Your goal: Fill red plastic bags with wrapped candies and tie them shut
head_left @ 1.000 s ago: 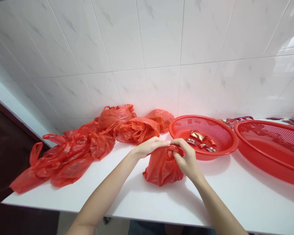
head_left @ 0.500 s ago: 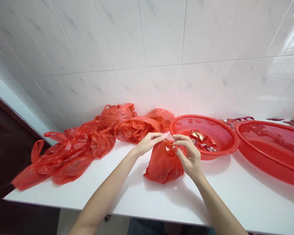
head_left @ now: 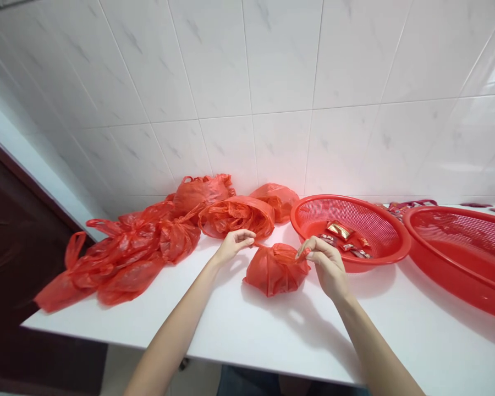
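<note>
A filled red plastic bag sits on the white table in front of me, its top drawn together. My left hand pinches one of its handles, stretched out to the left. On the other side, my right hand grips the opposite handle between thumb and fingers. What the bag holds does not show through the plastic. Just beyond my right hand, a red mesh basket contains several small wrapped snacks, one of them gold.
Several red bags lie heaped on the left of the table. Behind my left hand is a crumpled bundle of red bags. A larger red basket stands at the right, with more packets by the tiled wall.
My hands have moved apart, pulling the handles outward left and right. The bag's top has gone from tall and loose to low and gathered. The view has shifted slightly.
</note>
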Available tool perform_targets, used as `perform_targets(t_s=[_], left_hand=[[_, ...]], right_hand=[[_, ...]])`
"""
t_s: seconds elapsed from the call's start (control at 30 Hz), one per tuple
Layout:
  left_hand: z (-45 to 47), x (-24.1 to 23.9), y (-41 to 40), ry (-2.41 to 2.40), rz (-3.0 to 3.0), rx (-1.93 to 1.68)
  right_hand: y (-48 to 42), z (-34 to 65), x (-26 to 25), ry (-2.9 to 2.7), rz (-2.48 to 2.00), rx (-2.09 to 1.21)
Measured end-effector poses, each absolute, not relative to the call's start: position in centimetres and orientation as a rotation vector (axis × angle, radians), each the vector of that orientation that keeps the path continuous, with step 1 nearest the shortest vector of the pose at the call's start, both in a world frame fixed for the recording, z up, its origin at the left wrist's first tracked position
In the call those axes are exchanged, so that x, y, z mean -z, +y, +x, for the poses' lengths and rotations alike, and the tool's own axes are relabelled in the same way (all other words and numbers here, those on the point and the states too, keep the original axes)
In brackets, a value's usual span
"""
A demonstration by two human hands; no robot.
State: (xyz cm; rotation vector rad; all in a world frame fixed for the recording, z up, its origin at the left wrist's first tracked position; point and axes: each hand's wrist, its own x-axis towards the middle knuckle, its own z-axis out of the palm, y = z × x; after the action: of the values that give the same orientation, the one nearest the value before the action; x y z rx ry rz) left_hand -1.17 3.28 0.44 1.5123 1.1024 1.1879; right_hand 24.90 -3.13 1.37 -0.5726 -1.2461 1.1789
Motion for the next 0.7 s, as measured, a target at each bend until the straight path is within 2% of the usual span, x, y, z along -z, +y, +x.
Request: perform_targets(t_s=[0.13, 0.3, 0.5, 0.7], left_hand=[[-1.3, -1.3, 3.0, 1.118, 1.486, -1.307], [1.1, -5.3, 1.0, 0.946, 1.495, -1.455], [5.6, -7.4, -1.5, 0.764, 1.555, -1.306], [7.9, -7.6, -1.9, 0.822, 1.865, -1.389]], right_hand=[[-3.0, 24.8, -1.7, -1.203, -0.556, -1.201], [-2.9, 24.8, -1.8, -1.160, -0.522, -1.151], [-3.2, 24.3, -1.7, -1.285, -0.490, -1.074], [-3.4, 24.3, -2.1, -1.349, -0.421, -0.879]])
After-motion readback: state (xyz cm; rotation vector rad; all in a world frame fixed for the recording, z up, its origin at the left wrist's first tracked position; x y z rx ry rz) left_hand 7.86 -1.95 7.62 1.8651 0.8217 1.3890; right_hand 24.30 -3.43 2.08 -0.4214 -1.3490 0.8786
